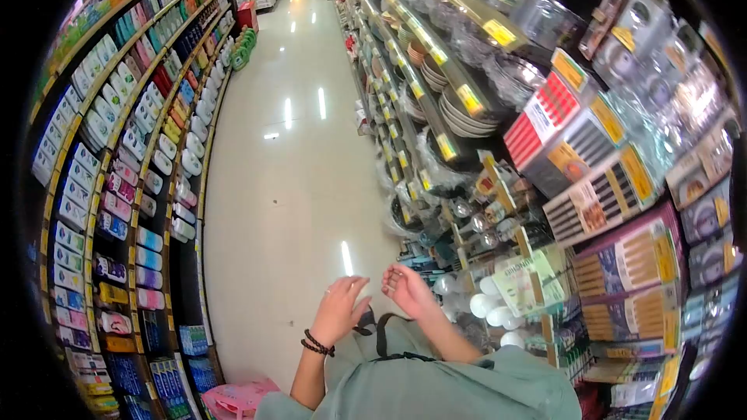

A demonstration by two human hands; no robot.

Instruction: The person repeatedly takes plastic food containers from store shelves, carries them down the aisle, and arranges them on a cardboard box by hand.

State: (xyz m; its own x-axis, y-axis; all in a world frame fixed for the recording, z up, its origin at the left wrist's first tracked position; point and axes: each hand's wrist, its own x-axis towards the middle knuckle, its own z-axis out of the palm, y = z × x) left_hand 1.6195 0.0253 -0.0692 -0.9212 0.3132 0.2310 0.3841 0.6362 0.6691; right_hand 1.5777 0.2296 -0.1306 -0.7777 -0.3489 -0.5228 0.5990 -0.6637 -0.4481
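Observation:
Both of my hands are raised in front of my green top [436, 385], over the aisle floor. My left hand [340, 307] has its fingers stretched out and its thumb apart, with nothing held. A dark bead bracelet [317, 344] circles that wrist. Just to the right, my right hand [410, 292] has its fingers curled in toward the palm, and no object shows in it. The two hands are close but apart. A dark strap [381, 334] hangs at my front, between the forearms. Nearest the right hand are white round items [484, 305] on the right shelf.
Left shelves hold bottles [120, 187] and toothpaste-like boxes [165, 389]. On the right are stacked bowls [463, 117], metal pots [545, 15] and packs of chopsticks [622, 264]. A pink bag [237, 400] is low at the left. A glossy tiled floor [264, 210] runs ahead.

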